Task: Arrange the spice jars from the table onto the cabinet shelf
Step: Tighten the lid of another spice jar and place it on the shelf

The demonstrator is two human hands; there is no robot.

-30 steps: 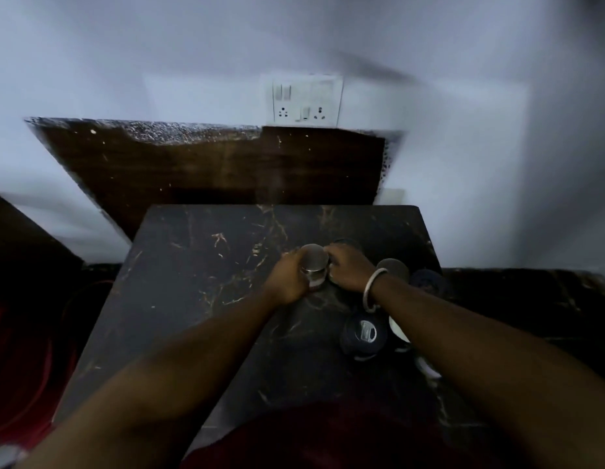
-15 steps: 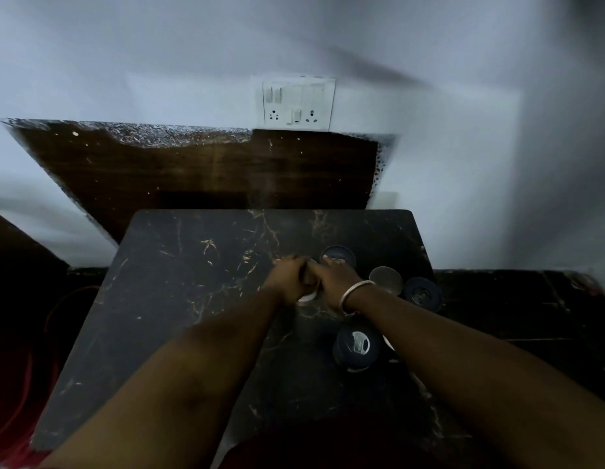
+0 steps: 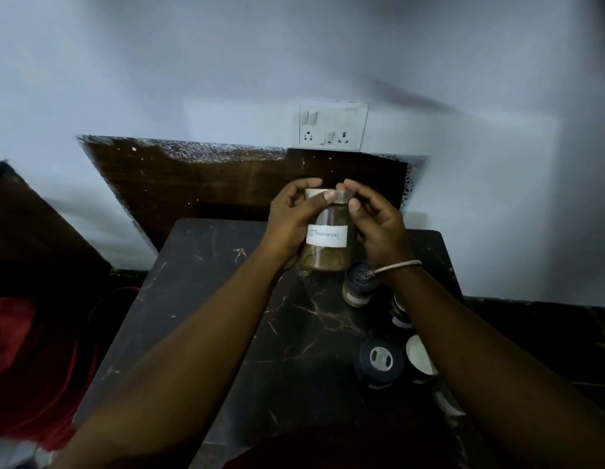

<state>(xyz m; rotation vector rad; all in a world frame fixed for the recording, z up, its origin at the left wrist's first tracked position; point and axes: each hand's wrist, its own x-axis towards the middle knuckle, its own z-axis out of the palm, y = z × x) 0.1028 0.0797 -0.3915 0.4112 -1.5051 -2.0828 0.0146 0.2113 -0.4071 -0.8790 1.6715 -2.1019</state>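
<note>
A glass spice jar (image 3: 328, 247) with brown powder, a silver lid and a white label reading "Cinnamon" is held up above the dark marble table (image 3: 226, 316). My left hand (image 3: 291, 221) grips its left side, thumb across the lid. My right hand (image 3: 375, 225) curls round its right side and the lid's edge. Several more jars stand on the table's right part: a dark-lidded jar (image 3: 358, 286) just below the held one, another dark-lidded jar (image 3: 378, 362) nearer me, and a white-lidded jar (image 3: 419, 358) partly hidden by my right forearm.
A dark wooden board (image 3: 209, 184) leans against the white wall behind the table. A switch and socket plate (image 3: 331, 130) is on the wall above it. A red object (image 3: 30, 360) lies low at the left. No cabinet shelf is in view.
Both hands have lifted the cinnamon jar off the table and raised it, turning the label toward me. The camera has shifted, so the table sits more to the right.
</note>
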